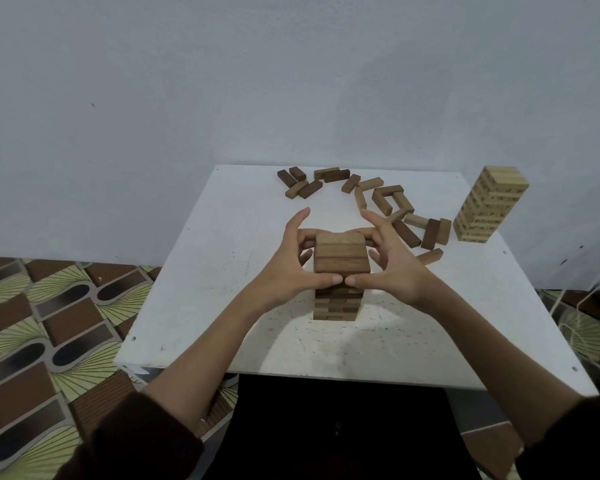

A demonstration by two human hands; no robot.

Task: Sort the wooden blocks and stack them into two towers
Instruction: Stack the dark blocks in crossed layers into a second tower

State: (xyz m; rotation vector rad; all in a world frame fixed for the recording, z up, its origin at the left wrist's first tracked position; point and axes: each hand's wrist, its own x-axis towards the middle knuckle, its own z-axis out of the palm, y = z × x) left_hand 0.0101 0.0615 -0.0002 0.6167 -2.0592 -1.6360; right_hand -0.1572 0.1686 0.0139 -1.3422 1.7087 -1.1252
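Note:
A tower of dark brown wooden blocks (340,258) stands in the middle of the white table (201,271). My left hand (291,261) and my right hand (392,261) cup its top layers from both sides, thumbs meeting at the front and fingers pressed to the sides and back. A taller tower of pale blocks (489,206) stands at the table's right edge. Several loose dark and mid-brown blocks (381,199) lie scattered in an arc along the far side of the table.
A pale blue wall rises right behind the table. Patterned flooring (49,323) lies to the left and right. Strings or cords (568,306) hang near the right edge. A dark area lies under the table's front edge.

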